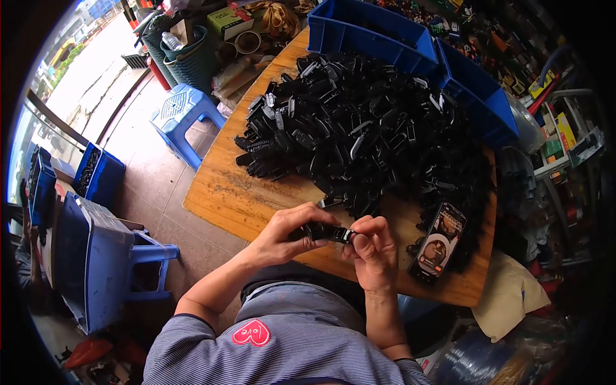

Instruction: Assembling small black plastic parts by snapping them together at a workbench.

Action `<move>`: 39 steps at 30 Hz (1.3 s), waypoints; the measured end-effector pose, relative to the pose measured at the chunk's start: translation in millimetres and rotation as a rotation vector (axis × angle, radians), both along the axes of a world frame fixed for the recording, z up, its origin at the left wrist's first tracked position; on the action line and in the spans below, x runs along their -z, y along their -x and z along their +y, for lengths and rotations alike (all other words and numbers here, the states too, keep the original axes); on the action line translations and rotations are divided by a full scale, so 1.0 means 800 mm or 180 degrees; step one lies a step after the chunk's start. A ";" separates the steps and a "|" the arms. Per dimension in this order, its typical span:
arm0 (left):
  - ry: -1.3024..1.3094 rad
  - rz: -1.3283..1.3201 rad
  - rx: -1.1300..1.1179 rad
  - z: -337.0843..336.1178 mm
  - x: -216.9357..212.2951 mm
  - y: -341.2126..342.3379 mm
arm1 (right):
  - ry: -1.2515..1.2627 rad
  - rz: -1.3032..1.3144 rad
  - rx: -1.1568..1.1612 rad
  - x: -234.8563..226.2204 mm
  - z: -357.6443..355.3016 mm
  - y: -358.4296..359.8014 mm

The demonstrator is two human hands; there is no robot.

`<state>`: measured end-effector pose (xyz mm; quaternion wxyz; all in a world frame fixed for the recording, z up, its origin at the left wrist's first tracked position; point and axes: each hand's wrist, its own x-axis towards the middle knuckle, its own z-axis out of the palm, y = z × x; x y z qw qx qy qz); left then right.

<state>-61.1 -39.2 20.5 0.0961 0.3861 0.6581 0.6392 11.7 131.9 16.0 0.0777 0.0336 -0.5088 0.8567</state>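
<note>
Above the table's near edge, my left hand (pixel 290 232) grips a small, long black plastic piece (pixel 335 233) with a shiny light patch near its right end. The fingertips of my right hand (pixel 373 247) pinch that same end; whether they hold a separate small part there is hidden. Just beyond my hands, a large heap of similar black plastic pieces (pixel 359 135) covers much of the wooden table (pixel 221 186). Some of them show grey or silvery faces.
A phone (pixel 438 244) with a lit screen leans by the heap at the right. Blue bins (pixel 372 32) stand along the far edge. At the left are a blue stool (pixel 179 119) and a large blue crate (pixel 96 256). A tan paper bag (pixel 510 295) hangs by the right corner.
</note>
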 end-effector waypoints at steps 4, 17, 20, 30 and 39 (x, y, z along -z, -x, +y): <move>-0.0180 -0.0177 -0.0080 0.007 0.011 -0.011 | 0.0342 -0.0213 -0.0248 0.003 0.002 -0.006; -0.0369 -0.0024 -0.0142 0.013 0.024 -0.020 | 0.0630 -0.0906 -0.0537 -0.009 0.002 -0.018; -0.0235 0.0159 -0.0118 0.004 0.016 -0.022 | 0.0643 -0.1101 -0.0758 -0.012 -0.001 -0.023; 0.0351 -0.1728 0.0541 0.006 -0.003 -0.030 | -0.1742 0.0147 0.0405 0.003 -0.013 -0.013; -0.0375 -0.2784 -0.0040 0.002 -0.002 0.027 | -0.4372 -0.0344 0.1514 -0.001 0.044 -0.022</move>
